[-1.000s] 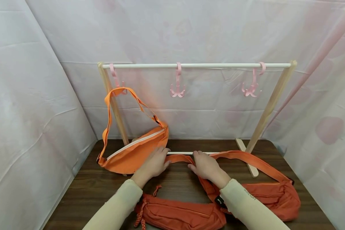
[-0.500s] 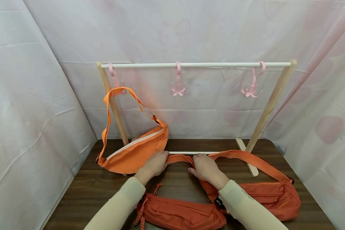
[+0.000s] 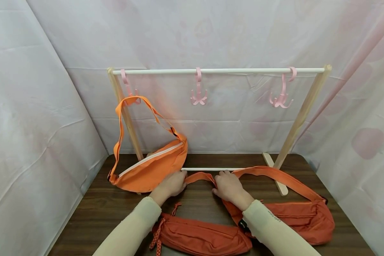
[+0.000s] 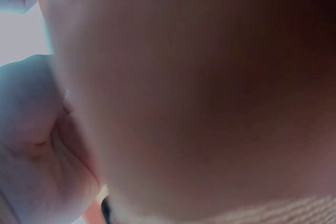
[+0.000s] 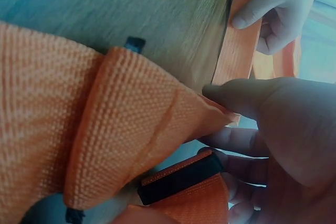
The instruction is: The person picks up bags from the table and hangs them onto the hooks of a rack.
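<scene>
My left hand (image 3: pixel 174 183) pinches an orange strap (image 3: pixel 201 176) between thumb and fingers, as the right wrist view shows. A short way to the right, my right hand (image 3: pixel 228 186) holds the same strap, thumb (image 5: pixel 233 95) on top and fingers beneath. From there the strap arches to a rust-red waist bag (image 3: pixel 299 220) lying on the right. A second rust-red waist bag (image 3: pixel 204 236) with braided cords lies in front, between my forearms. In the right wrist view a black slide buckle (image 5: pixel 181 179) sits on the webbing beside my fingers. My own palm covers most of the left wrist view.
A rack with a white top rail (image 3: pixel 243 70) and wooden legs stands behind on the dark wood table (image 3: pixel 83 220). Several pink hooks, such as the middle one (image 3: pixel 198 94), hang from it. A bright orange bag (image 3: pixel 156 170) hangs by its strap from the left hook.
My left hand has shifted slightly left and toward me along with the strap. The right thumb has drawn in closer to the strap. The bags stay where they were.
</scene>
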A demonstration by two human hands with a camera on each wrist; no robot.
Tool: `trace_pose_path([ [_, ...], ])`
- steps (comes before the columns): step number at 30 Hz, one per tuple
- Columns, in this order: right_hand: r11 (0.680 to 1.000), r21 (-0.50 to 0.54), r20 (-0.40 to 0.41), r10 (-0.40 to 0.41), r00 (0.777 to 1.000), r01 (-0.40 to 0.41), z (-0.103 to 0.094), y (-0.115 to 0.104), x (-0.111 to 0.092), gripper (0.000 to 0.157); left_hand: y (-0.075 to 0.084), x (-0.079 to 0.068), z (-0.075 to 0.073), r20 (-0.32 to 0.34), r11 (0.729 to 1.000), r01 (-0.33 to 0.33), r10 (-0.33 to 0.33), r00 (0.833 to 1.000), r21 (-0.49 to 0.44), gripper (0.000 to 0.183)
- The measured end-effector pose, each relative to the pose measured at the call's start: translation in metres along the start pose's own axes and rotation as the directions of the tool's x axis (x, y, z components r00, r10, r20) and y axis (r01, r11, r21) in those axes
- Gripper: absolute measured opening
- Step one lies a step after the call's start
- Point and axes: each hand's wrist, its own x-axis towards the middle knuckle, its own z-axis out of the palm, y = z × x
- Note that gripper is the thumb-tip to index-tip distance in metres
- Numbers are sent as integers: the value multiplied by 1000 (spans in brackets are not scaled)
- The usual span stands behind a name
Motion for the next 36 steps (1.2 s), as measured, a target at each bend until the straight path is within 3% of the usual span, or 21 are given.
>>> trace_pose_path([
  [6, 1000, -2, -22, -16, 1000, 16, 3, 1, 0, 19, -3, -3, -2, 18, 995, 33, -32, 999, -93, 13],
  [14, 996, 73, -71, -48, 996, 53, 2, 0, -1, 8, -11, -7, -6, 4, 984, 50, -50, 999, -173, 13],
  [20, 983, 175, -72, -44, 996, 56, -2, -3, -3, 17, -13, -11, -17, -9, 975, 55, -59, 998, -214, 8],
  [28, 937, 345, -46, -42, 998, 55, -9, -6, -8, 23, -10, -20, -36, -114, 979, 30, -54, 992, -201, 3],
  [36, 864, 499, -53, -43, 998, 63, -18, -12, -11, 14, -6, -31, -58, -223, 982, 59, -98, 970, -177, 23],
])
